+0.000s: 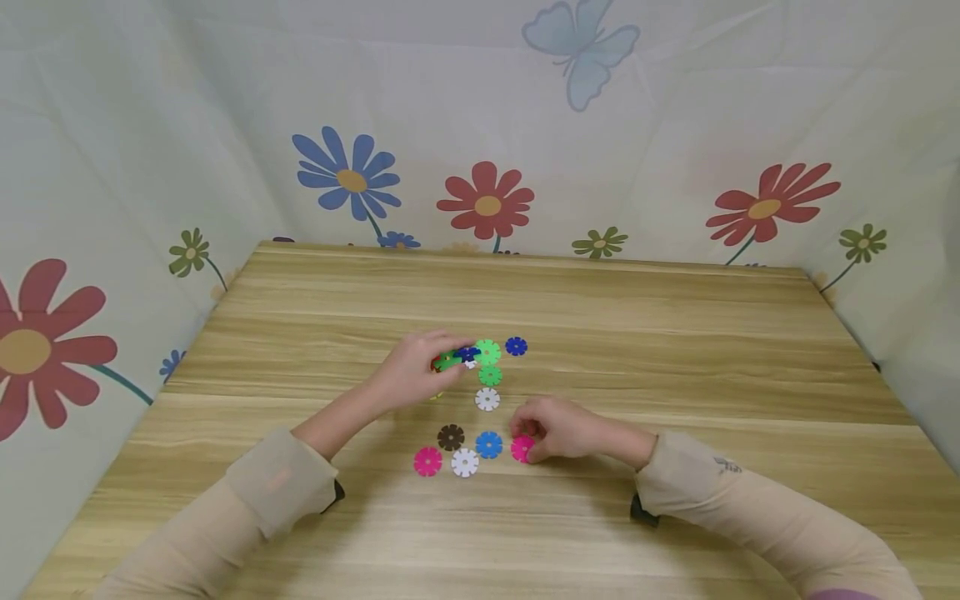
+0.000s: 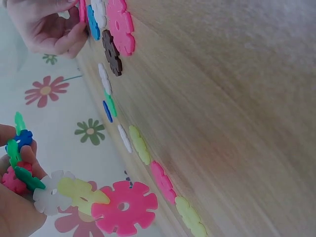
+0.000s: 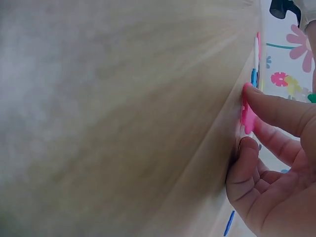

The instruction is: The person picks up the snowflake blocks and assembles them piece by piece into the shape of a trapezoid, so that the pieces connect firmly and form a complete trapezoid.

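Observation:
My left hand [image 1: 415, 367] holds a chain of interlocking notched plastic discs [image 2: 81, 195] above the table. In the left wrist view, pink, pale yellow, white, green and blue discs are joined in it, with a large pink disc [image 2: 140, 215] at the near end. A light green disc [image 1: 487, 352] shows past the fingertips. My right hand [image 1: 566, 427] pinches a pink disc [image 1: 522, 450] between thumb and finger, low at the tabletop. Just left of it lies a light blue disc [image 1: 489, 445], with a white disc [image 1: 465, 462] beyond.
Brown [image 1: 451, 437] and pink [image 1: 427, 462] discs lie on the wood-grain table [image 1: 675, 333]. Farther back are a white disc [image 1: 487, 399], a green disc [image 1: 491, 376] and a dark blue disc [image 1: 516, 346]. A flower-printed cloth [image 1: 420, 100] hangs behind the table.

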`<state>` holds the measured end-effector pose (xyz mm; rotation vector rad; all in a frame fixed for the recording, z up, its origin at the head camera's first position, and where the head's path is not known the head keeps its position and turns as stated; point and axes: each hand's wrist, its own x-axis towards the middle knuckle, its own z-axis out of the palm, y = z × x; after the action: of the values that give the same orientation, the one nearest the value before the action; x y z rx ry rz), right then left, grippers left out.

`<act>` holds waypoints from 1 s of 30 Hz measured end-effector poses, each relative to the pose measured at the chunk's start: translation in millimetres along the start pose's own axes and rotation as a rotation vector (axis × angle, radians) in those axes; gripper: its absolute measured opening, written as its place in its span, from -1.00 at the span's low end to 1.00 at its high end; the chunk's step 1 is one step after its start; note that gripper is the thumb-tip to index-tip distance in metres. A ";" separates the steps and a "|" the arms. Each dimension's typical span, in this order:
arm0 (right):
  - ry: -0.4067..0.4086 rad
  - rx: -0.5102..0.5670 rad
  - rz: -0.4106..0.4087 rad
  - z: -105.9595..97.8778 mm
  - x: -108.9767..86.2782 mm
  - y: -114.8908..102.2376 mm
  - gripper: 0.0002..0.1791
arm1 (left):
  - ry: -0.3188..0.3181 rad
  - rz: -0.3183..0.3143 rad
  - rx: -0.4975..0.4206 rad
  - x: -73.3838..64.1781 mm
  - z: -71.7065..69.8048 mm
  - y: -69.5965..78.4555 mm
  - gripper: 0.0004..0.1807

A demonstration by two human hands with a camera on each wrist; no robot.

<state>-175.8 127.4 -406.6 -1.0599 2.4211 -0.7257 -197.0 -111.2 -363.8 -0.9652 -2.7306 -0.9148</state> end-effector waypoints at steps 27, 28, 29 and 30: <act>0.336 0.654 0.088 -35.6 3.5 1.0 -0.75 | -0.001 0.029 -0.070 -1.4 3.9 -1.9 -0.64; 0.358 0.672 0.093 -37.3 3.8 -0.3 -0.74 | -0.003 0.027 -0.071 -1.5 3.9 -1.7 -0.64; 0.377 0.684 0.099 -38.9 4.1 -2.0 -0.74 | -0.003 0.025 -0.071 -1.6 3.9 -1.4 -0.64; 0.394 0.693 0.102 -40.2 4.4 -3.0 -0.74 | -0.005 0.025 -0.072 -1.7 3.9 -1.2 -0.64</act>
<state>-198.7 134.3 -373.9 -0.5402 2.1920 -1.6968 -196.0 -110.6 -368.1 -1.0124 -2.7010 -1.0144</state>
